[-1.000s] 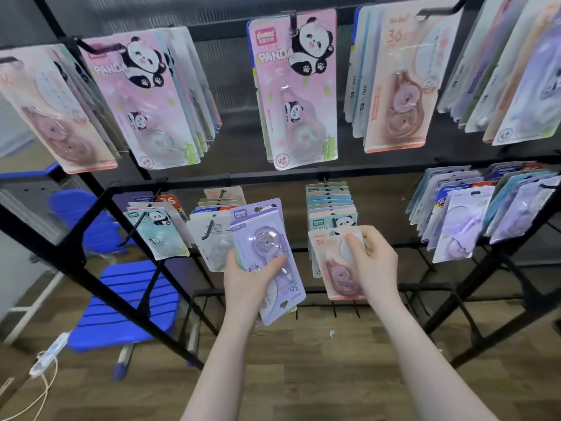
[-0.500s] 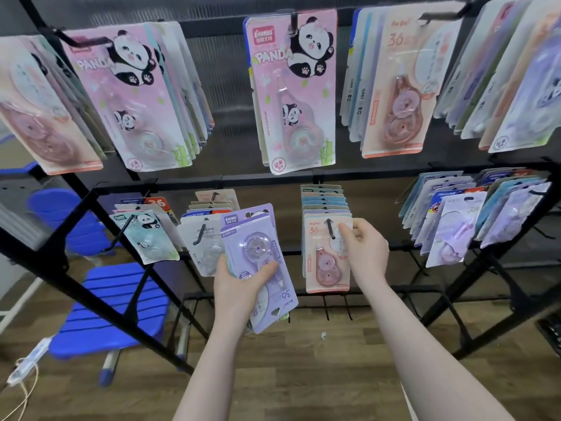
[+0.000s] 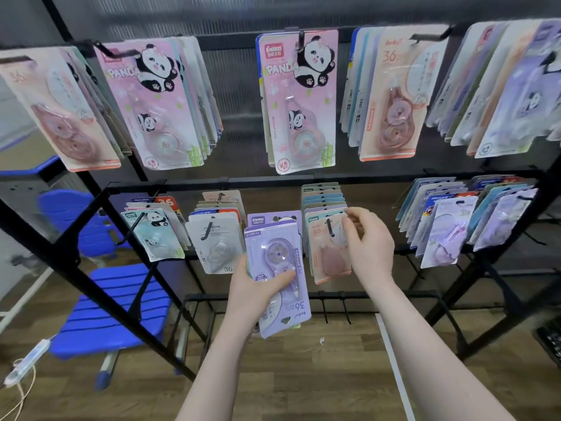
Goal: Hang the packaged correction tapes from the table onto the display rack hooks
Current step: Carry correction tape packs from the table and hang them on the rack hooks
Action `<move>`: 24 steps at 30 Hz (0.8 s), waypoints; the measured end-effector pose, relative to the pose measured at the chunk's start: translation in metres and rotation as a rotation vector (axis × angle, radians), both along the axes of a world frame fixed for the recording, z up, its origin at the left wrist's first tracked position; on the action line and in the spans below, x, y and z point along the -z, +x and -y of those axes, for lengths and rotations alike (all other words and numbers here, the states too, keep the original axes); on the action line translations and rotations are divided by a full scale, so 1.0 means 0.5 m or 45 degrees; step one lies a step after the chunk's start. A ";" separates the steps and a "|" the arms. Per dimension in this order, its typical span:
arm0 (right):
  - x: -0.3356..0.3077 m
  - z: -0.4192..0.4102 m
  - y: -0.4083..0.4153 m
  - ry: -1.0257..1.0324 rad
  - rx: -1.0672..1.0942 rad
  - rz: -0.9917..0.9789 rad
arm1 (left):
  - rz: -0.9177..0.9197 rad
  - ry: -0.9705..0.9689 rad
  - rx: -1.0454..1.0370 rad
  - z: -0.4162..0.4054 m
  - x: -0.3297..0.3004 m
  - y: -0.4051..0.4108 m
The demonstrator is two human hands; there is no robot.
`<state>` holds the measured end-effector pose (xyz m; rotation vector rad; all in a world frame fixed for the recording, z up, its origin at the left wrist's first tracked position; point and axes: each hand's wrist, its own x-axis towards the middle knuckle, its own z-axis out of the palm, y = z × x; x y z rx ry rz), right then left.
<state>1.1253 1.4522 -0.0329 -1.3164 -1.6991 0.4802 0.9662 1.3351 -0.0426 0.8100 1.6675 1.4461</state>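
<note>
A stack of purple correction tape packs (image 3: 277,278) is gripped in the left hand (image 3: 253,291), thumb laid across the front. Beyond it, the peach pack (image 3: 329,250) hung on a lower hook (image 3: 330,227) is pinched at its top right edge by the right hand (image 3: 368,247). Panda packs (image 3: 300,98) are hung on the upper rail.
</note>
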 end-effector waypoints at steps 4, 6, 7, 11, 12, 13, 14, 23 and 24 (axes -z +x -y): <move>-0.021 0.020 -0.007 -0.068 -0.236 -0.132 | -0.005 -0.019 0.141 0.012 -0.007 0.019; -0.032 0.027 -0.008 -0.236 -0.380 -0.256 | -0.007 -0.016 0.190 0.020 -0.010 0.028; -0.036 0.030 -0.007 -0.305 -0.444 -0.299 | -0.010 -0.014 0.206 0.023 -0.011 0.031; -0.043 0.040 0.008 -0.518 -0.623 -0.532 | -0.032 -0.023 0.260 0.033 -0.012 0.038; -0.043 0.045 0.013 -0.562 -0.643 -0.584 | -0.032 -0.024 0.273 0.034 -0.011 0.039; -0.043 0.050 0.018 -0.586 -0.651 -0.623 | -0.033 -0.025 0.287 0.035 -0.011 0.041; -0.042 0.054 0.023 -0.596 -0.643 -0.649 | -0.034 -0.023 0.300 0.035 -0.011 0.044; -0.046 0.083 0.050 -0.356 -0.404 -0.574 | -0.041 -0.017 0.416 0.034 0.000 0.054; -0.044 0.085 0.046 -0.341 -0.361 -0.599 | -0.037 -0.018 0.415 0.036 0.001 0.046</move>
